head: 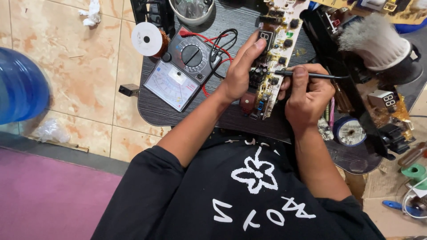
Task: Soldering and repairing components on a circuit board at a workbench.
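Note:
A long tan circuit board [276, 49] with black parts lies tilted on a dark round table [151, 106]. My left hand [242, 66] grips the board from its left side, thumb along the edge. My right hand [308, 95] holds a thin black tool [311, 75] like a pen, its tip touching the board's middle. An analog multimeter [180, 71] with red and black leads [220, 44] lies left of the board.
A white solder spool [147, 39] sits by the meter, a bowl [192, 11] behind it. A big brush [378, 42], more circuit boards [384, 102], a tape roll [350, 131] and small tools crowd the right. A blue water jug [20, 86] stands on the tiled floor at left.

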